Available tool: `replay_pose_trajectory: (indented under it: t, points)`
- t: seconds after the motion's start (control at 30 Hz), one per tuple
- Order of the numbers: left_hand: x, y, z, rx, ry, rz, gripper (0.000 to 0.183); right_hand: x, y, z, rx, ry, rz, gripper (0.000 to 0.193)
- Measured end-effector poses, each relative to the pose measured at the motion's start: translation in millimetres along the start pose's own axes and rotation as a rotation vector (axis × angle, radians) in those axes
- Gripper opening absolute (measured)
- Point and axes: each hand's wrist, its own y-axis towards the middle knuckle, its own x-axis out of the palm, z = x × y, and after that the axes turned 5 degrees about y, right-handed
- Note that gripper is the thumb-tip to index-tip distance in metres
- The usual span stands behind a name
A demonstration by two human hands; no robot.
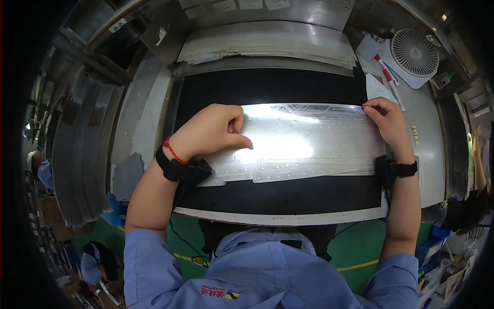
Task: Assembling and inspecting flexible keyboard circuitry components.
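Thin, shiny clear sheets [309,139] with printed lines and rows of small dots lie overlapping on a black mat, with bright glare across their middle. My left hand [213,129] is at the left end of the top sheet, its fingers curled by the far edge and its thumb stretched over the surface. How firmly it grips is partly hidden. At the far right corner, my right hand [386,121] pinches the sheet's edge between thumb and fingers. Both wrists carry black straps with dark devices; a red cord circles the left one.
The black mat [226,198] covers the worktable. Behind it lies a stack of large sheets [267,44]. A white fan [415,51] and red-and-white markers [385,72] are at the right. Tall stacked sheets [85,144] stand left. Other people are partly visible at both sides.
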Motion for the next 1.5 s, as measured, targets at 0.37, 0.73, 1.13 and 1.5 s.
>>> replay_pose_trajectory:
  t: [0.37, 0.73, 1.13, 1.5]
  points:
    - [4, 7, -19, -0.082, -0.166, 0.201, 0.021, 0, -1, 0, 0.005, -0.017, -0.008, 0.011]
    - [-19, 18, -68, -0.264, -0.706, 0.514, 0.027, -1, 2, 4, 0.024, 0.059, 0.106, 0.011]
    - [-19, 20, -86, -0.277, -0.755, 0.285, 0.022, -4, 3, 7, 0.06, 0.069, 0.146, 0.012]
    - [-10, 15, -48, 0.136, 0.249, 0.613, 0.063, 14, -1, -5, -0.001, 0.172, -0.008, 0.009]
